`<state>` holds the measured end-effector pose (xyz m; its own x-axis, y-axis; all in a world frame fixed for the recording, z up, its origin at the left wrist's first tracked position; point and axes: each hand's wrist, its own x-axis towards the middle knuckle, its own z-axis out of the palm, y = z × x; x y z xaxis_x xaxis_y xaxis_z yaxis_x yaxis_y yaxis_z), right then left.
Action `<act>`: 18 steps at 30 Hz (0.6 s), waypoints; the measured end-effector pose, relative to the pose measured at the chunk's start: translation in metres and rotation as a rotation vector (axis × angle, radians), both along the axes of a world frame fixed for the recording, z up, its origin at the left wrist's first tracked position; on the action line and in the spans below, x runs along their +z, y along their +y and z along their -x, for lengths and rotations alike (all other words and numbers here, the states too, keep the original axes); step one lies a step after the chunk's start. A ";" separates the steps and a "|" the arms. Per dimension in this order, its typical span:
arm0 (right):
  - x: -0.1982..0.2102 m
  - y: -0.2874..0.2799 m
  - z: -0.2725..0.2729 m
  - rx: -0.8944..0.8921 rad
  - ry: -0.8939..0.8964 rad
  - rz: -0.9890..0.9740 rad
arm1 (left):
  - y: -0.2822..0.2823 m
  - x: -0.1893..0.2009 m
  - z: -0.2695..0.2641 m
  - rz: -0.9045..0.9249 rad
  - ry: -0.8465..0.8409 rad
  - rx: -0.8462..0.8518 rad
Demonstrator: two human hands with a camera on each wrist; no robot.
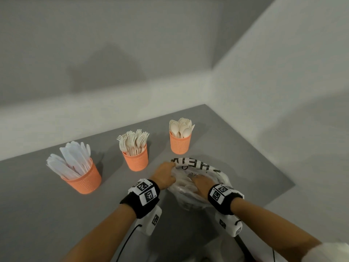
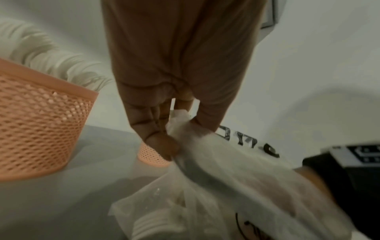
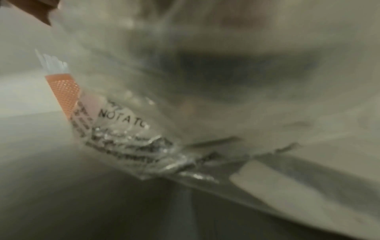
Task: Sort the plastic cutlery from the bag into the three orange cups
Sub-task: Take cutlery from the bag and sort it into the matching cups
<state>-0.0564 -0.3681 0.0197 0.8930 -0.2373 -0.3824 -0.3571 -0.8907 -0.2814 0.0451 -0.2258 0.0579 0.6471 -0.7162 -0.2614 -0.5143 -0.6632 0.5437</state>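
Observation:
Three orange mesh cups stand in a row on the grey table (image 1: 47,214): the left cup (image 1: 83,178) holds white knives, the middle cup (image 1: 135,157) forks, the right cup (image 1: 180,142) spoons. In front of them lies a clear plastic bag (image 1: 198,173) with black lettering and pale cutlery (image 2: 152,224) inside. My left hand (image 1: 172,164) pinches the bag's rim (image 2: 180,128) between thumb and fingers and holds it up. My right hand (image 1: 202,183) reaches into the bag's mouth, its fingers hidden by plastic. In the right wrist view, blurred bag film (image 3: 205,81) fills the frame.
The table's right edge (image 1: 283,178) runs close behind the bag, and pale walls stand at the back and right. The forks cup (image 2: 41,121) is just left of my left hand. An orange cup (image 3: 63,92) shows beyond the bag. Cables hang below both wrists.

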 end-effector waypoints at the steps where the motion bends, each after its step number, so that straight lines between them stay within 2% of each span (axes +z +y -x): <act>1: 0.004 0.000 0.002 0.002 -0.072 -0.014 | 0.000 0.001 0.000 -0.004 -0.038 0.003; 5: 0.016 -0.001 0.007 0.022 -0.190 0.019 | -0.002 0.006 0.007 -0.064 -0.273 0.021; 7: 0.020 -0.002 0.007 -0.032 -0.145 -0.041 | -0.003 0.006 0.011 -0.078 -0.372 0.031; 12: 0.018 -0.014 0.011 -0.017 -0.094 -0.008 | -0.002 0.008 0.002 0.049 -0.222 0.036; 14: 0.018 -0.017 0.011 0.002 -0.058 0.011 | -0.004 0.010 -0.001 -0.033 -0.260 0.015; 18: 0.019 -0.016 0.009 0.033 0.038 -0.045 | -0.016 0.005 0.002 -0.361 -0.408 0.004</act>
<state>-0.0649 -0.3844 0.0389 0.8846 -0.1896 -0.4261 -0.3389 -0.8890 -0.3079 0.0432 -0.2416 0.0625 0.7497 -0.6252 -0.2170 -0.6334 -0.7729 0.0380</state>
